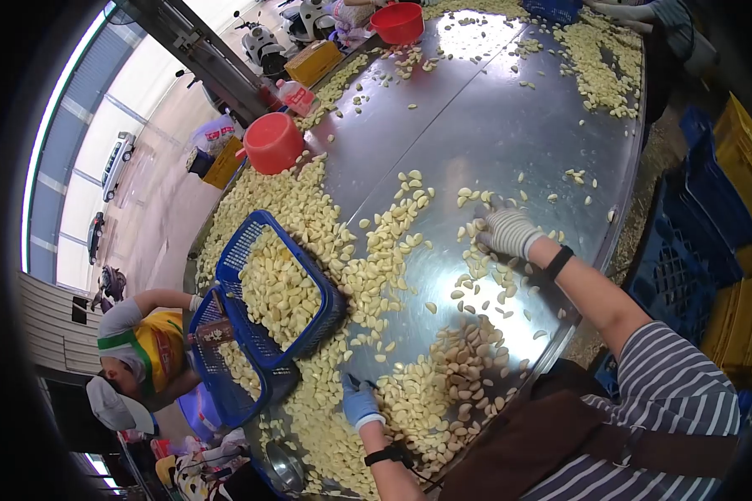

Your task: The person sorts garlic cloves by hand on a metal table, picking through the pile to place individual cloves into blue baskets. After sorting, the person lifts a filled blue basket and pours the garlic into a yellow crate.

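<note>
My left hand (361,402), in a blue glove with dark fingertips, rests at the edge of a heap of peeled garlic cloves (417,392). Its fingers are slightly apart, with no clove visible in them. On the right, my right hand (509,232) wears a striped white glove with dark fingertips. Its spread fingers touch a scatter of cloves on the metal table (384,150). Browner cloves (468,363) lie between the two hands. A blue basket (330,313) full of cloves stands beyond my left hand.
Another blue basket (267,392) stands beside a person in a cap (121,405). Red basins (273,144) and a pink-labelled bottle (296,98) line the far edge. A metal bowl (284,468) is at bottom left. Stacked crates (735,309) stand at right; another person's arms show at top right.
</note>
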`<state>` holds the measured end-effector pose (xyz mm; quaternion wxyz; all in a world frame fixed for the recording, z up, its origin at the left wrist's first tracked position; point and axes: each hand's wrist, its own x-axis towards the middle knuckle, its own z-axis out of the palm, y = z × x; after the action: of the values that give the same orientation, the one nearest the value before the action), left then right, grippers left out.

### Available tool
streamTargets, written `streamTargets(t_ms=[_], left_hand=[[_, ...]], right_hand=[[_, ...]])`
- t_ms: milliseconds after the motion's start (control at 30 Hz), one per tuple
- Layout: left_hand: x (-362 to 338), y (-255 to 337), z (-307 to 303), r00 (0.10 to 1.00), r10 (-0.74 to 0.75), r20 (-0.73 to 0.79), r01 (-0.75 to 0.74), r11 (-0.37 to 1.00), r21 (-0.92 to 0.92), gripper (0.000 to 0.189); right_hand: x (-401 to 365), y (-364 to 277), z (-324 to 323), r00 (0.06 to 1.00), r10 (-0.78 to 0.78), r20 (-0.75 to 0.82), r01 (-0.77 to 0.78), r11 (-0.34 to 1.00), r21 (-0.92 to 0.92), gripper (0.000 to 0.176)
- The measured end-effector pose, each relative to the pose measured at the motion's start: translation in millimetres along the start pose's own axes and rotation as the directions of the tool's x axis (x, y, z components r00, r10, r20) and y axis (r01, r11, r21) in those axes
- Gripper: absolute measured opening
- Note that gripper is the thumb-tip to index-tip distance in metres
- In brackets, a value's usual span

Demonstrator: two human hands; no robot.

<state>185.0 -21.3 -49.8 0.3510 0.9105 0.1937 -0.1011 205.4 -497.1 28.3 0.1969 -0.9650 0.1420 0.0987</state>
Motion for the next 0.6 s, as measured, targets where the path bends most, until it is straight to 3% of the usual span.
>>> streamTargets(t_ms=[33, 67, 100, 133, 167, 233, 300, 367, 400, 433, 467, 500, 533, 567, 600], left_hand=[[-47.7, 70.9, -4.8, 0.981, -0.141, 0.135, 0.178, 0.927, -0.329, 0.051], [-13.3, 0.7, 51.1, 0.914, 0.404, -0.031, -0.395, 0.872, -0.288, 0.054], [-65.5, 72.3, 35.8, 0.935, 0.254, 0.247, -0.220, 0.963, -0.157, 0.056], [-81.6, 74.3, 61.9, 0.843, 0.436, 0.316, -0.451, 0.892, -0.030, 0.059], [-114.3, 110.1, 62.0, 0.805, 0.184, 0.565, -0.261, 0.964, 0.058, 0.066], [-136.9, 96.0, 93.5, 0.678, 0.155, 0.718, -0.445, 0.865, 0.233, 0.074], [-134.6, 75.2, 83.7, 0.690, 0.160, 0.705, -0.403, 0.895, 0.191, 0.077], [-127.5, 62.5, 68.1, 0.721, 0.098, 0.686, -0.318, 0.926, 0.202, 0.079], [-119.2, 56.9, 54.8, 0.746, 0.035, 0.665, -0.272, 0.928, 0.256, 0.079], [-111.4, 43.2, 46.3, 0.804, 0.073, 0.591, -0.285, 0.919, 0.273, 0.077], [-102.7, 23.4, 38.9, 0.853, 0.111, 0.510, -0.294, 0.909, 0.295, 0.075], [-91.0, 3.6, 32.3, 0.865, -0.038, 0.501, -0.057, 0.983, 0.174, 0.077], [-77.0, -19.6, 27.8, 0.838, -0.183, 0.513, 0.187, 0.981, 0.044, 0.078], [-59.4, -63.3, 26.1, 0.881, -0.163, 0.444, 0.229, 0.968, -0.099, 0.075], [-45.2, -94.3, 22.2, 0.917, -0.157, 0.366, 0.258, 0.935, -0.245, 0.072]], right_hand=[[10.9, 20.2, 11.7, 0.999, -0.004, -0.047, 0.004, 1.000, 0.008, 0.054], [6.6, 13.5, 11.9, 0.999, -0.015, -0.040, 0.015, 1.000, 0.003, 0.054], [-3.3, 2.3, 9.3, 0.993, 0.018, 0.113, -0.013, 0.999, -0.046, 0.058], [-14.3, -10.0, 7.5, 0.965, 0.058, 0.256, -0.034, 0.995, -0.098, 0.062], [-29.7, -22.3, 10.6, 0.948, 0.032, 0.316, -0.006, 0.996, -0.084, 0.068], [-69.1, -45.5, 28.5, 0.909, -0.021, 0.415, 0.058, 0.995, -0.077, 0.076], [-101.9, -58.8, 65.9, 0.834, -0.033, 0.550, 0.101, 0.990, -0.094, 0.082], [-133.8, -88.0, 72.3, 0.750, -0.137, 0.648, 0.188, 0.982, -0.010, 0.076], [-133.9, -88.5, 137.1, 0.587, -0.210, 0.782, 0.371, 0.928, -0.030, 0.069], [-139.1, -104.4, 143.6, 0.412, -0.484, 0.772, 0.613, 0.774, 0.158, 0.064], [-143.3, -144.5, 115.4, 0.082, -0.561, 0.824, 0.954, 0.284, 0.099, 0.065], [-147.2, -163.7, 119.5, 0.254, -0.485, 0.837, 0.638, 0.734, 0.232, 0.069], [-150.5, -176.7, 142.5, 0.285, -0.586, 0.759, 0.596, 0.729, 0.338, 0.070], [-150.8, -187.6, 161.5, 0.315, -0.671, 0.671, 0.554, 0.704, 0.444, 0.072], [-141.5, -201.2, 105.8, 0.213, -0.680, 0.702, 0.394, 0.717, 0.575, 0.065]])
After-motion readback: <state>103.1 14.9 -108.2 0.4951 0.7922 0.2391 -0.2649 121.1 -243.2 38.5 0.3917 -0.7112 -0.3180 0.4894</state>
